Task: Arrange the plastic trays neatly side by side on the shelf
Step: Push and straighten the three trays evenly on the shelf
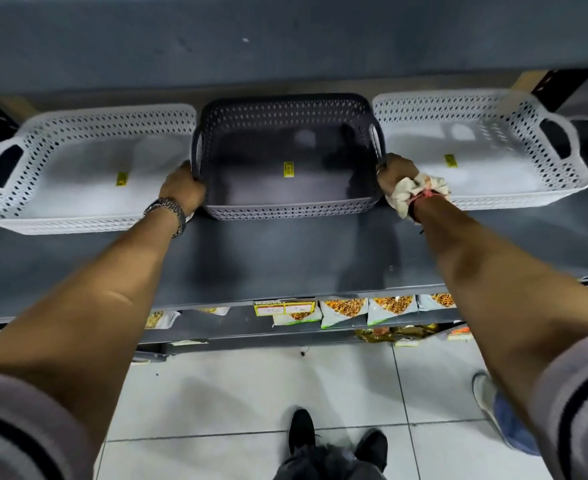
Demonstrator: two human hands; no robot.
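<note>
Three perforated plastic trays stand in a row at the back of a grey metal shelf (285, 258). The middle one is a dark grey tray (287, 192). My left hand (181, 190) grips its left handle and my right hand (394, 176) grips its right handle. A white tray (77, 174) sits to the left, touching the dark one. Another white tray (483, 150) sits on the right, close beside it. Each tray has a small yellow sticker on its floor. A light cloth (419, 190) is wrapped around my right wrist.
Another grey shelf (285, 39) hangs close above the trays. Below the shelf's front edge, snack packets (368, 310) line a lower shelf. My dark shoes (303, 431) stand on white floor tiles, with another person's shoe (486, 393) at the right.
</note>
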